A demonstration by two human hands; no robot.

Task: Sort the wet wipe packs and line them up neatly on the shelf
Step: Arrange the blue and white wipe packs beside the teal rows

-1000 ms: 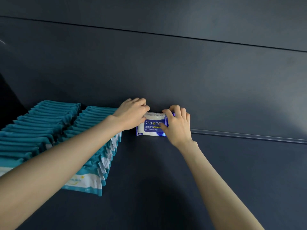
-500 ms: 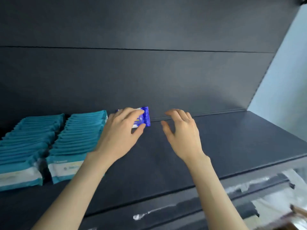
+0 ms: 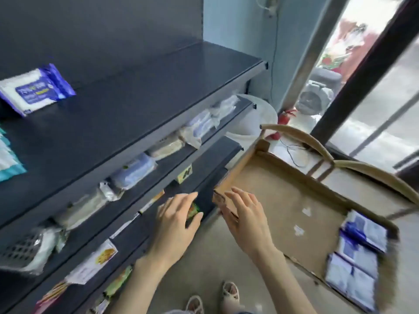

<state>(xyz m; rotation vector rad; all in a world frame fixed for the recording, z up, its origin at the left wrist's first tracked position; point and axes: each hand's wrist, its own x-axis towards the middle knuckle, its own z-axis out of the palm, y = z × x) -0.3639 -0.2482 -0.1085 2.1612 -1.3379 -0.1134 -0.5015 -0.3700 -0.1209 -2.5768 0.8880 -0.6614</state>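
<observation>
A blue-and-white alcohol wipe pack (image 3: 34, 89) stands alone at the back left of the dark top shelf (image 3: 140, 94). The edge of a teal wipe pack (image 3: 8, 159) shows at the far left. Several more blue-and-white packs (image 3: 358, 252) lie at the right end of a shallow cardboard box (image 3: 283, 200). My left hand (image 3: 175, 225) hovers in front of the lower shelves, fingers relaxed, holding nothing. My right hand (image 3: 244, 219) is over the box's near corner, fingers spread and empty.
Lower shelves (image 3: 127, 200) hold wrapped goods and price tags. The box rests on a wooden chair (image 3: 340, 164) to the right. A white bucket (image 3: 254, 118) and a glass door (image 3: 374, 87) lie beyond. My feet (image 3: 213, 298) stand on the concrete floor.
Both hands have let go of the blue pack on the top shelf and dropped down and right toward the cardboard box. The view has swung from the shelf to the box.
</observation>
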